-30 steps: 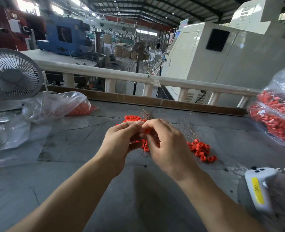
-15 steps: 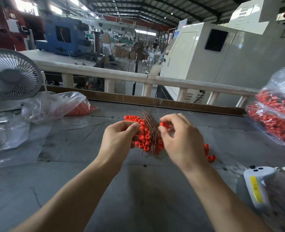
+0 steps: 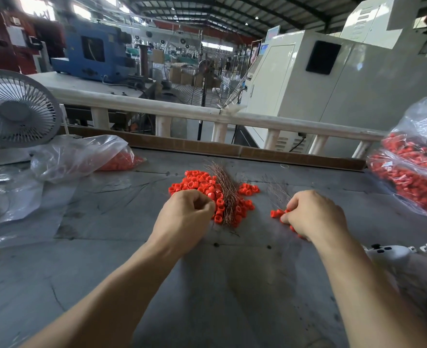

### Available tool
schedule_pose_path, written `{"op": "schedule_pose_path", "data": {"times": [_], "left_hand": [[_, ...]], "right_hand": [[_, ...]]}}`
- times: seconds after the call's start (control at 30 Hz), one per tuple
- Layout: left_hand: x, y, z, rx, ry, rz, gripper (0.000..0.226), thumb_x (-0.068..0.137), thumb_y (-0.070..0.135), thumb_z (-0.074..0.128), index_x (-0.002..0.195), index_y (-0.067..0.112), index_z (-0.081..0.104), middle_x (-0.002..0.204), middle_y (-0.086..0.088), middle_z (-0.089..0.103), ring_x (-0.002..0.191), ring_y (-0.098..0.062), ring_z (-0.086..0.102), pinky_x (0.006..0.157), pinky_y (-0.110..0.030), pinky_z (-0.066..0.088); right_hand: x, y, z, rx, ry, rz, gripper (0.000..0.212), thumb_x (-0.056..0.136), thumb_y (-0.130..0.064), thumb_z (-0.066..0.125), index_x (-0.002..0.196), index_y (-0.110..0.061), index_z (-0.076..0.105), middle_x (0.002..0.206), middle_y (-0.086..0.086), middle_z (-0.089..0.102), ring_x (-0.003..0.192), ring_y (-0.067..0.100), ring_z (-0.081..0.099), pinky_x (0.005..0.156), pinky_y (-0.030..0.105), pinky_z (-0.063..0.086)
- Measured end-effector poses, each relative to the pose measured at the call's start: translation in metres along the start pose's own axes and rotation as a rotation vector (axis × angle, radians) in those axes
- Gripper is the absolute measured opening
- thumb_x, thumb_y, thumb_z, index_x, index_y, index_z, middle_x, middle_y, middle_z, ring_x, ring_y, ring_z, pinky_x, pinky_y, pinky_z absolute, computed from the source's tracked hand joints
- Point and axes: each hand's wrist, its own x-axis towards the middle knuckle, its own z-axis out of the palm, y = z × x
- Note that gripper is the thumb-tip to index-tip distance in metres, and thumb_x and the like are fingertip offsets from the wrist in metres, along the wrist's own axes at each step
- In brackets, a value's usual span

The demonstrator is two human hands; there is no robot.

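The grey surface [image 3: 107,272] carries everything. At its right edge sits a large clear bag [image 3: 413,177] packed with red pieces, at its left edge a white fan [image 3: 14,109] and beside that a slacker bag [image 3: 76,156] with a few red pieces in its far end. None of these has shifted.

In the middle lies the pile of red caps [image 3: 197,183], with a bundle of copper wire [image 3: 226,194] laid across it. A second ago both hands met over this pile and hid most of it; now it lies in plain sight.

The left hand [image 3: 186,217] stays at the pile's near left edge, fingers curled tight, thumb against forefinger; whether it pinches anything I cannot tell. The right hand [image 3: 318,214] has moved well away to the right. Its curled fingers close on caps of a small cluster [image 3: 276,213], just in front of a few loose wires [image 3: 277,194].
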Motion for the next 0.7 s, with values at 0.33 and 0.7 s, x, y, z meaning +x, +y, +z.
{"op": "schedule_pose_path", "data": {"times": [0.33,0.7], "left_hand": [[-0.002,-0.003,0.001,0.193,0.016,0.065,0.016,0.091,0.029,0.063,0.078,0.023,0.069,0.075,0.011,0.067,0.073,-0.005,0.061,0.061,-0.024,0.046],[-0.002,-0.009,0.004,0.314,0.033,0.218,0.01,0.091,0.025,0.066,0.093,0.031,0.073,0.088,0.019,0.059,0.09,-0.008,0.056,0.082,-0.031,0.047]], "right_hand": [[-0.003,-0.018,0.017,-0.1,0.035,-0.195,0.014,0.096,-0.031,0.066,0.104,-0.031,0.078,0.115,-0.003,0.069,0.122,0.027,0.053,0.099,0.035,0.042],[-0.022,-0.04,0.024,0.318,0.11,-0.532,0.015,0.093,-0.022,0.071,0.106,-0.026,0.076,0.104,-0.008,0.072,0.098,0.018,0.062,0.088,0.031,0.05]]}}
